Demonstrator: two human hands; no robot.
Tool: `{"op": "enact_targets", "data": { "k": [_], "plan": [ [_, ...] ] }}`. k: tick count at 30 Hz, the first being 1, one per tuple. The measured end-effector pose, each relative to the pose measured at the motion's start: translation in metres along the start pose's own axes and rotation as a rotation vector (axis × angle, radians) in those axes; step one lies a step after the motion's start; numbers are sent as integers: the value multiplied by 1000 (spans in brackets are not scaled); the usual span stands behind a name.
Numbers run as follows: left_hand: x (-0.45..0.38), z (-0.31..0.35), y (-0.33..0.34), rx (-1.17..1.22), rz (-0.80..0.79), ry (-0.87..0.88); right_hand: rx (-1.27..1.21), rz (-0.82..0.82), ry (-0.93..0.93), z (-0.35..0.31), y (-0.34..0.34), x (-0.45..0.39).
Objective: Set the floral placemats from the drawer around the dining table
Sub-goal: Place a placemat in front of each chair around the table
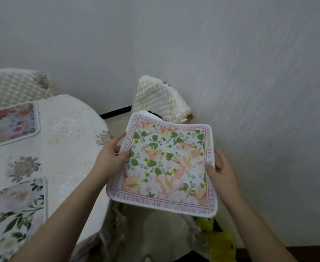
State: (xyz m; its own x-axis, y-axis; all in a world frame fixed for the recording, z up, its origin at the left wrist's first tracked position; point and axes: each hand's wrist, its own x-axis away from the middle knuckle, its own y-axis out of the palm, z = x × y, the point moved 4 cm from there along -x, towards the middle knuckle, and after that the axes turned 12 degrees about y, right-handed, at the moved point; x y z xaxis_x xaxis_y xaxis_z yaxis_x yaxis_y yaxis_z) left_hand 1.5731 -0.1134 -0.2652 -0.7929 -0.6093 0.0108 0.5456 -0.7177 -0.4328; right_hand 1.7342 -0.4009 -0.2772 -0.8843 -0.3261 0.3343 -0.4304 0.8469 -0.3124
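Two mats are already laid on the table (64,118): a far mat (11,124) by the back edge and a near mat (16,214) at the front left. A third mat (164,165) is held in the air off the table's right side, above a chair (161,102). Its left edge is pinched by the left hand (111,157), its right edge by the right hand (221,171), thumbs on top. The step in hand is judged to be carrying. Next, the mat should be swung left and laid flat at an unset place.
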Motion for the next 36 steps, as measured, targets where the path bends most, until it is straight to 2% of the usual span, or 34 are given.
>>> {"op": "enact_targets", "data": {
  "k": [9,19,30,36],
  "plan": [
    [-36,-41,-41,-24,211,-129,24,-254,-43,-38,73,-95],
    [-60,-65,-60,60,445,-309,113,-542,-113,-72,140,-193],
    [-54,-107,-100,9,664,-401,180,-741,-96,-92,230,-223],
    [-56,-144,-135,20,705,-430,226,-767,-83,-98,293,-222]
  ]
}}
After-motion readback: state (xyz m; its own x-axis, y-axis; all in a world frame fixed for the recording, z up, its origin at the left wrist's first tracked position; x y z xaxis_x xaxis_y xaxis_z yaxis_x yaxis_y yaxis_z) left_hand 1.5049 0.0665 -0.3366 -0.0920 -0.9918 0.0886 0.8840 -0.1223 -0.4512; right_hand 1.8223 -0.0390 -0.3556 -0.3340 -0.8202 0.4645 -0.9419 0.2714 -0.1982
